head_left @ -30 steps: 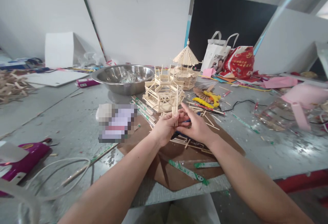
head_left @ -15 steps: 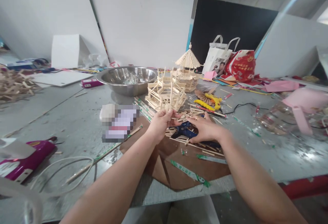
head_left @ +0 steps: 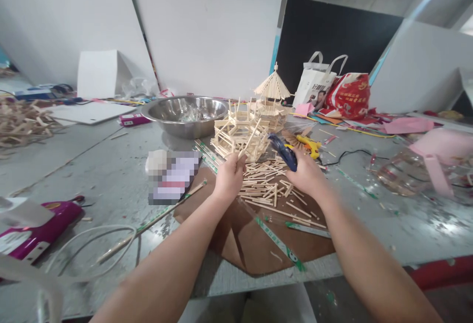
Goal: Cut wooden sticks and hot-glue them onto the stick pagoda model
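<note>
Blue pliers [head_left: 284, 152], newly lifted, in right hand [head_left: 306, 171]; sticks [head_left: 252, 137], count unclear, pinched in left hand [head_left: 229, 175]: tool joins stock.

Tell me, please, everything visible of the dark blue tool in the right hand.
The dark blue tool looks like cutters or pliers; its material cannot be told. The right hand holds it tilted by its near end, apparently raised above the table. Its far end points up and left, toward the nearer stick model; whether they touch is unclear. The hand hides part of it.
</note>
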Motion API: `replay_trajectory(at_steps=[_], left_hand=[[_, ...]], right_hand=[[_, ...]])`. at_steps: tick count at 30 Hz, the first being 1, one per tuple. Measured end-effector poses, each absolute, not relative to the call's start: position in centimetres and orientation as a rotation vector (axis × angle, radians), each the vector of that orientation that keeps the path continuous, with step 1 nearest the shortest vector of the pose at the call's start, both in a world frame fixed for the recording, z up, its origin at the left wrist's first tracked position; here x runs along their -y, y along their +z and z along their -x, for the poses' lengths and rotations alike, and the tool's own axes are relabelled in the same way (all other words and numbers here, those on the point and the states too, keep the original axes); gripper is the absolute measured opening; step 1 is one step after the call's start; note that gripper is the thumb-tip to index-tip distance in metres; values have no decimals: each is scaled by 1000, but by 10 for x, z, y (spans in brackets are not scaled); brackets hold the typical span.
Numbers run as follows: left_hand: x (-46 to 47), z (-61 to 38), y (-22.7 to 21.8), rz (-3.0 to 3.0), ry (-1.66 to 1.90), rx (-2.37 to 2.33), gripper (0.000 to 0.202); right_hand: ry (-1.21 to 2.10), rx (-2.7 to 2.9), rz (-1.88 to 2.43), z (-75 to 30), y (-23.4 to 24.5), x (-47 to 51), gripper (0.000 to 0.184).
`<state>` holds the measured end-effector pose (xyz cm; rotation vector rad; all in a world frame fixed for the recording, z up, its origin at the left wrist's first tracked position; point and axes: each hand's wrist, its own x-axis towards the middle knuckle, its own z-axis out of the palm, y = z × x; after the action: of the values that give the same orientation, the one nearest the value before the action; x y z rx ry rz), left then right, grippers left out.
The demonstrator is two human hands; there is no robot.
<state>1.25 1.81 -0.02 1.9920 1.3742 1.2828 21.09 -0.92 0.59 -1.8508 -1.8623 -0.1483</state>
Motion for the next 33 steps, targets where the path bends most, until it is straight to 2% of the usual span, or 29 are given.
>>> replay_trajectory(at_steps=[13,33], left_hand=[[-15,-14,-4,-2403,1241,-1491,22],[-16,-12,-5,-2493,1252,-1569,20]], right_hand=[[70,1987,1776,-185,6,21,45],[76,2033,1786,-187,7,20,49]])
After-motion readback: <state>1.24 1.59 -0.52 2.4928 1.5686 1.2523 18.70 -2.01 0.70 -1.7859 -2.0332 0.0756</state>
